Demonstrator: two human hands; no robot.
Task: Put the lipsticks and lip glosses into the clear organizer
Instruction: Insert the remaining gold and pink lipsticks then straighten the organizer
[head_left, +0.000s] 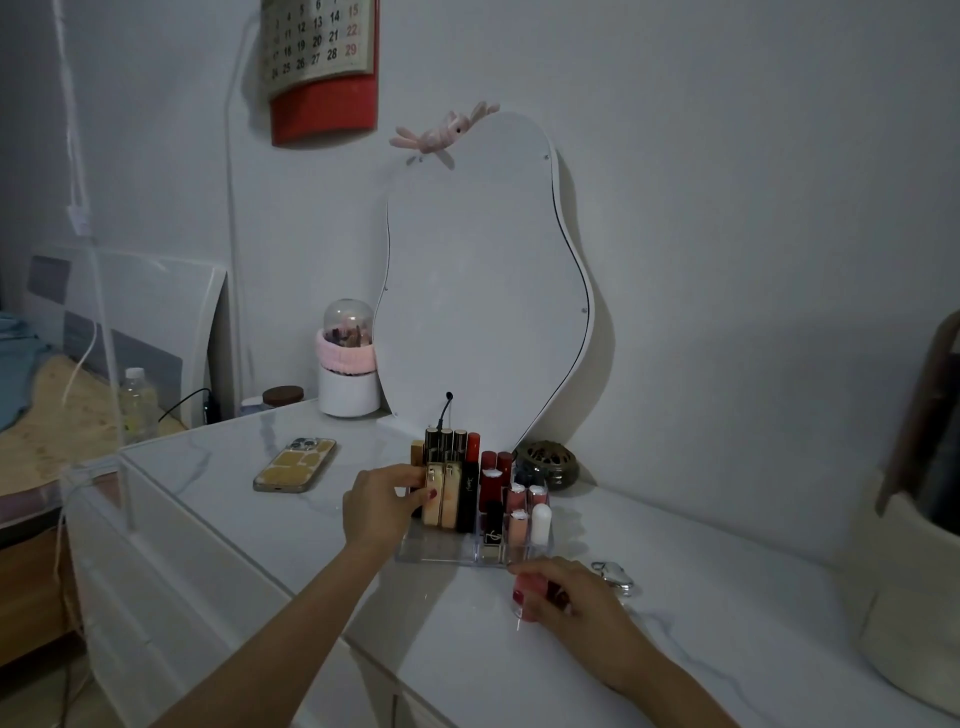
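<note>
Head view shows the right hand (566, 592) with fingers curled round a pink gloss (527, 597), its long axis roughly upright, just off the surface, the organizer (441, 551) close at 11 o'clock, where the left hand (382, 501) grips the left-side tubes (441, 493).

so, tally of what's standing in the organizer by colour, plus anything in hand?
In the clear organizer:
Gold-and-cream tubes: 2
Black-and-gold tubes, back row: 3
Red tubes: about 4
Pink glosses: about 3
White tube: 1
In the right hand, pink gloss: 1
Total: about 14; crowded tubes overlap.
</note>
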